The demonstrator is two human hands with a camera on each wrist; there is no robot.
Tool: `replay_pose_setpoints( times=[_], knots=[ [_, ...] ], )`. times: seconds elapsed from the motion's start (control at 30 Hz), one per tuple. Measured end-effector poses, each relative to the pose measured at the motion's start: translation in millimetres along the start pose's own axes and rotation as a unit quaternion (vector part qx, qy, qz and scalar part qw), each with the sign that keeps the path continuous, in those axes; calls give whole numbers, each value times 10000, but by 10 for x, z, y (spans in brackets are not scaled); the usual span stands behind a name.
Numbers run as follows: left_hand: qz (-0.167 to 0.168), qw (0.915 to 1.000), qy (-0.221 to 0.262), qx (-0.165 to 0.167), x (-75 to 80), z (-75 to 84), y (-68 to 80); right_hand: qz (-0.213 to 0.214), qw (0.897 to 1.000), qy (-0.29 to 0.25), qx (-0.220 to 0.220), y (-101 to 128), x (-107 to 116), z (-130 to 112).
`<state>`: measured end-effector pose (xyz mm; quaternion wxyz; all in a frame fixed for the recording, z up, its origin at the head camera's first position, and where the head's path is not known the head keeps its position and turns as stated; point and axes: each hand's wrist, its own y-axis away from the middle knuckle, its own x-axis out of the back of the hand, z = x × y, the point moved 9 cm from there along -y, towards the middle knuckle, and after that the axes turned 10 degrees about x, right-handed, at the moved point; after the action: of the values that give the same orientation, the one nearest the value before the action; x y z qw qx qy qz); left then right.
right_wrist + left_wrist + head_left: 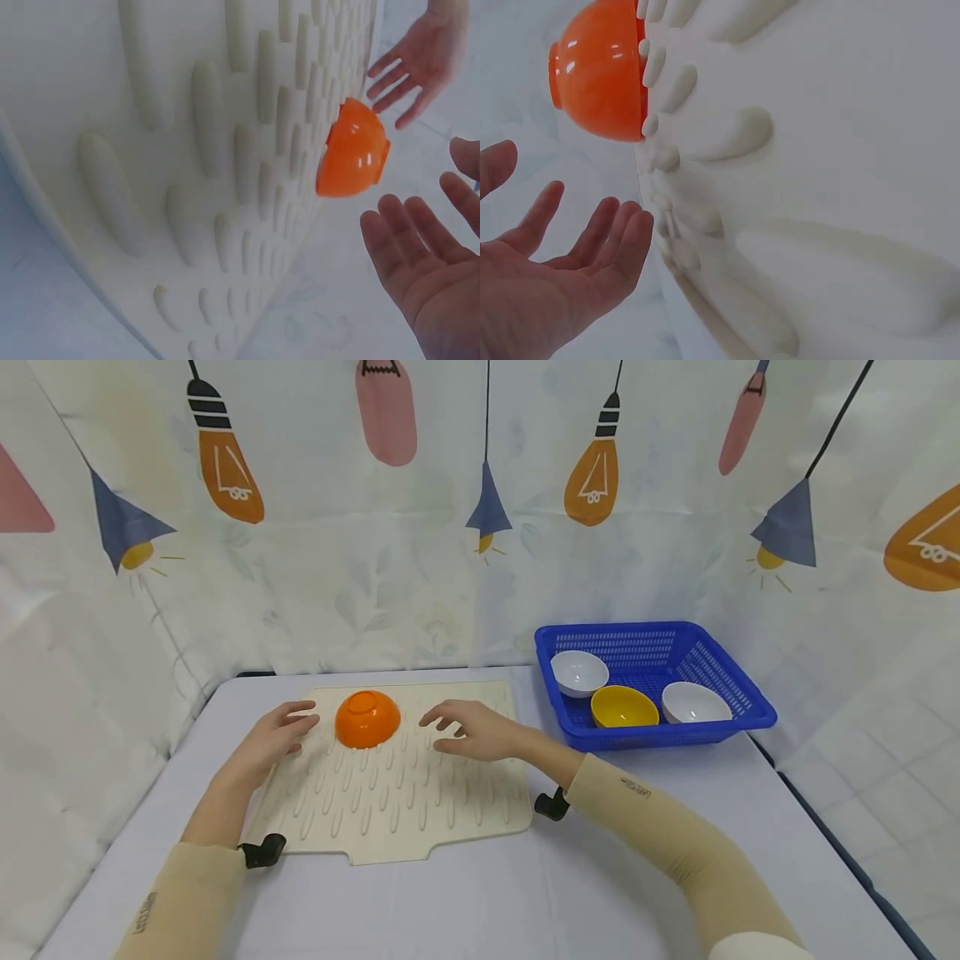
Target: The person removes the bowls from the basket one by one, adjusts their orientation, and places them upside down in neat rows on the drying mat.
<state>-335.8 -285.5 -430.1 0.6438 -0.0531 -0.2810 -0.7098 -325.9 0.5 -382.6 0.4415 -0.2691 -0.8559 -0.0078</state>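
Note:
An orange bowl (367, 718) (600, 71) (351, 150) lies upside down on the far part of a cream ribbed drying mat (397, 785) (817, 187) (187, 172). My left hand (281, 729) (555, 247) hovers just left of the bowl, fingers spread and straight, holding nothing. To the bowl's right my right hand (465, 731) (427, 255) is held the same way, a short gap from the bowl. Neither hand touches it. The right wrist view also shows the left hand (420, 64) beyond the bowl.
A blue plastic basket (712, 652) stands at the right back of the table (480, 893), holding two white bowls (579, 672) (695, 702) and a yellow bowl (624, 707). A patterned curtain (480, 510) closes in the back and sides.

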Motion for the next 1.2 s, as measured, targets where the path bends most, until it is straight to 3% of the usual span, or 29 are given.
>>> replay_pose_setpoints(
  times=[0.43,0.63,0.9,1.2],
  knots=[
    [17,9977,-180,660,216,-180,1,220,9990,-385,16,220,265,-1],
    [165,9967,-114,782,279,-239,-12,298,9984,-475,-30,289,393,35],
    [363,9956,-131,851,378,-349,-31,391,9975,-405,-420,416,592,68],
    [-30,9933,-6,1154,367,-451,-41,621,9963,-198,-552,548,811,121]
  ],
)
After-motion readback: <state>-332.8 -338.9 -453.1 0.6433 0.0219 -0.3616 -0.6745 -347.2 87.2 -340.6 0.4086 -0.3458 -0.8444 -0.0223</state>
